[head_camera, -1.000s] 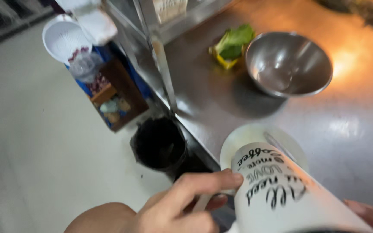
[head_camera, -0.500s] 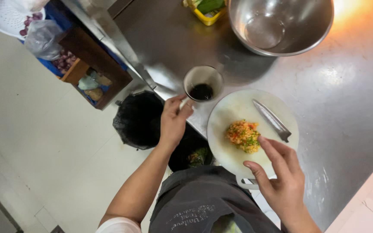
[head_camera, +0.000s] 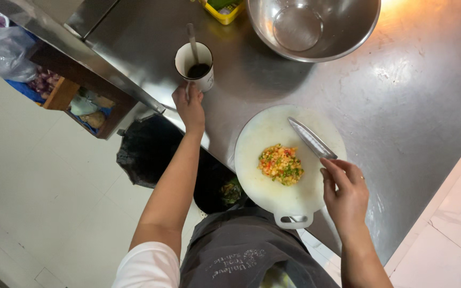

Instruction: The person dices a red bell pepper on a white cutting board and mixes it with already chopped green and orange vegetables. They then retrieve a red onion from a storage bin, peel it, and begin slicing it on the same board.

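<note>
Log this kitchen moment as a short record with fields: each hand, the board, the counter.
left hand: left hand grips the white mug of dark liquid, a utensil standing in it
right hand: right hand touches the handle of the steel knife
board: round white cutting board with a chopped yellow, red and green vegetable pile
counter: steel counter, large steel mixing bowl

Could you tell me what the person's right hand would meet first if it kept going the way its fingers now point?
Most likely the knife: the right hand points up and left over the round white cutting board, its fingertips at the blade's near end. Beyond it lies the steel bowl. Whether they touch the knife is unclear.
</note>
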